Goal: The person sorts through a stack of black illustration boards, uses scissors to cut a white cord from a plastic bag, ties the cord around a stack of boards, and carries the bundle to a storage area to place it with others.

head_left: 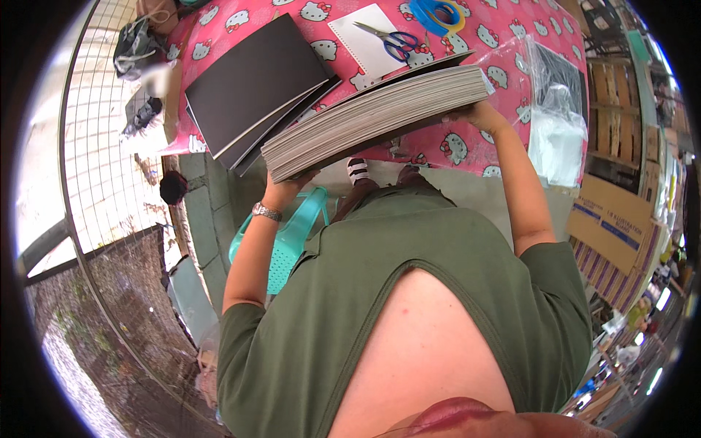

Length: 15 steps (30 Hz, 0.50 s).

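I hold a thick stack (380, 117) of sheets at the near edge of the pink tabletop (504, 73), my left hand (285, 190) gripping its left end, my right hand (478, 115) its right. Beyond the stack lie dark folders (252, 80), scissors (391, 40) on white paper (361, 51) and tape rolls (438, 14).

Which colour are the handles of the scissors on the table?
Blue, on the scissors; the head view shows them best.
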Motion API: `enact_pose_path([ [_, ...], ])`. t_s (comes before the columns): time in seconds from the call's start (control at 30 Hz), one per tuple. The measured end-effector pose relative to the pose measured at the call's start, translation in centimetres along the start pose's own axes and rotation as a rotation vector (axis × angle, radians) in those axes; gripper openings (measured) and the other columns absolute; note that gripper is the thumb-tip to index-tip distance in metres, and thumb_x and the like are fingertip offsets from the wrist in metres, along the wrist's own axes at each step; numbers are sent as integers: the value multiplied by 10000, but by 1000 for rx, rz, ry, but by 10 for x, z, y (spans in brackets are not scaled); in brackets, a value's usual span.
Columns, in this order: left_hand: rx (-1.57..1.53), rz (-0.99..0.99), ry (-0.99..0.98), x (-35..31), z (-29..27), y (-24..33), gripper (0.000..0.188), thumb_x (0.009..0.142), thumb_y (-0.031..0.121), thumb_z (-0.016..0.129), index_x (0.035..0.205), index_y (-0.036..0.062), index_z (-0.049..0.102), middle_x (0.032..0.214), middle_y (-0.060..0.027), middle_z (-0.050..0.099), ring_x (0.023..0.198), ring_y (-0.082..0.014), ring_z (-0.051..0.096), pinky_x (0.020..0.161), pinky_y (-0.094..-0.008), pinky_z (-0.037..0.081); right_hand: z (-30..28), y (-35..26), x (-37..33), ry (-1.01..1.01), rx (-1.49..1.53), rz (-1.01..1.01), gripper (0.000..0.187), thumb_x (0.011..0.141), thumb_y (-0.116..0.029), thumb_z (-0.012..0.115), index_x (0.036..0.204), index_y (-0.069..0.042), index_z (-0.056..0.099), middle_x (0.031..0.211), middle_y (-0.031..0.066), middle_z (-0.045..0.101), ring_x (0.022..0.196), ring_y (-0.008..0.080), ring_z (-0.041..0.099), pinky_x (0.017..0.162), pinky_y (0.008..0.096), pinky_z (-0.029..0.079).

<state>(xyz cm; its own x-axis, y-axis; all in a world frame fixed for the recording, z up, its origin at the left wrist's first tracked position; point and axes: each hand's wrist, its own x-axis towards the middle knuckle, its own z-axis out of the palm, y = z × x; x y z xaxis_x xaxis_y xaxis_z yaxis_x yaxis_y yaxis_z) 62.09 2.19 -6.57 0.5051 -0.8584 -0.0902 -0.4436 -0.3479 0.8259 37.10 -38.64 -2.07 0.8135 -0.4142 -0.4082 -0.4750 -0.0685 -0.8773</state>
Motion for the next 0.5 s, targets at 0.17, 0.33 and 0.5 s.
enact_pose_path([
  [0.17, 19, -98, 45, 3, 11, -3, 490, 705, 214, 836, 1117, 48, 630, 1067, -96, 677, 1003, -214, 626, 871, -331, 498, -12, 12, 6, -118, -28, -52, 579, 692, -65, 822, 1195, -17, 541, 1101, 84, 643, 995, 183, 615, 850, 346, 521],
  [0.33, -326, -374, 180, 1, 10, 31, 537, 656, 100, 862, 1118, 27, 600, 1083, -91, 659, 997, -163, 600, 875, -336, 503, -10, -3, 25, -22, -436, -355, 663, 592, -186, 896, 1150, -17, 579, 1026, 111, 662, 925, 217, 624, 838, 352, 509],
  [0.5, -669, -506, 253, -33, 29, 86, 573, 697, 18, 796, 1206, 21, 534, 1128, -92, 627, 1051, -183, 586, 934, -352, 473, -33, -3, 47, -214, -348, -258, 686, 611, -233, 883, 1171, 14, 573, 1106, 138, 650, 1015, 217, 616, 900, 347, 483],
])
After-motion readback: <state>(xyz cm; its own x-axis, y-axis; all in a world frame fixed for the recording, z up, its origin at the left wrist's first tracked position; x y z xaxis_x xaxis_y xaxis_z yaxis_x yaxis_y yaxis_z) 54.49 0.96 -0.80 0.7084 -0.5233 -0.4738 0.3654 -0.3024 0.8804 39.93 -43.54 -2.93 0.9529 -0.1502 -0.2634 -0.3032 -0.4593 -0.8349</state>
